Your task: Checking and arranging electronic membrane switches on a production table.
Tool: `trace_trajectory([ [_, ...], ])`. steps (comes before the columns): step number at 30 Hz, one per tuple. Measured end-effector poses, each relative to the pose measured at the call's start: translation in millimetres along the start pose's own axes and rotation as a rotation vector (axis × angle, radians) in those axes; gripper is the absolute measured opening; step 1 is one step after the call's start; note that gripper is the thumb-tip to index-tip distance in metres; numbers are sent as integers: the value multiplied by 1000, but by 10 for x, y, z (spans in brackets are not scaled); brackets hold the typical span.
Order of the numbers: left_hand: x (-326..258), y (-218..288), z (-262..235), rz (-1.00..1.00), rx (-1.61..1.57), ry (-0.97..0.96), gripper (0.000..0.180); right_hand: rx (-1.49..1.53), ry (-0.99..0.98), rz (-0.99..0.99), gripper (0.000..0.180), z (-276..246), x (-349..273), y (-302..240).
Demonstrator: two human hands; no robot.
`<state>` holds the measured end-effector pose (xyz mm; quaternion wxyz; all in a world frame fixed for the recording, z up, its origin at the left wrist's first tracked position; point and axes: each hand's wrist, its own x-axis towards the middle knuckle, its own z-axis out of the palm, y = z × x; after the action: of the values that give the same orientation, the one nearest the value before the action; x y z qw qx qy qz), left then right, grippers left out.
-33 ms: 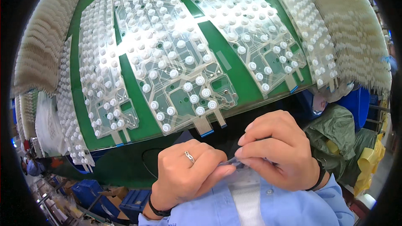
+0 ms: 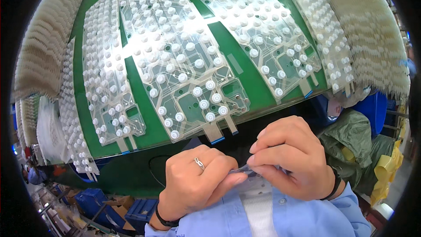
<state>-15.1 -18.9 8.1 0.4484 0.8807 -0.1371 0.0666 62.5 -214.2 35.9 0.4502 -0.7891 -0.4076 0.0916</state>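
Note:
Close to my chest, both hands pinch a thin, clear, film-like plastic piece (image 2: 246, 171). My left hand (image 2: 195, 177), with a ring on one finger, is closed with thumb and fingertips pressed together on one end. Opposite it, my right hand (image 2: 291, 160) grips the other end with fingers curled in. Most of the piece is hidden by my fingers, so its exact kind cannot be made out. Just beyond my hands, a clear keyboard membrane sheet (image 2: 186, 77) with white rubber domes and printed traces lies on the green tabletop (image 2: 136, 83).
More domed sheets lie at left (image 2: 103, 61) and right (image 2: 258, 22). Thick stacks of sheets (image 2: 48, 39) flank the table on both sides. Beyond its right edge are a blue bin (image 2: 372, 112) and a green plastic bag (image 2: 351, 136). Blue crates (image 2: 94, 204) stand at the lower left.

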Motion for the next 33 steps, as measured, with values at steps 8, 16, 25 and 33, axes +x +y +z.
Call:
trace_trajectory([
  [8, 33, -92, -180, -101, -25, -20, 33, -4, 102, -14, 14, -122, 143, 30],
  [16, 70, -288, -232, 39, 226, -67, 36, 371, 160, 492, 8, -63, 488, 218],
  [25, 8, -351, -230, 52, 205, -95, 37, 154, 186, 434, 8, 112, 646, 346],
  [33, -13, -394, -232, 62, 193, -91, 36, 39, 144, 496, 5, 162, 716, 342],
])
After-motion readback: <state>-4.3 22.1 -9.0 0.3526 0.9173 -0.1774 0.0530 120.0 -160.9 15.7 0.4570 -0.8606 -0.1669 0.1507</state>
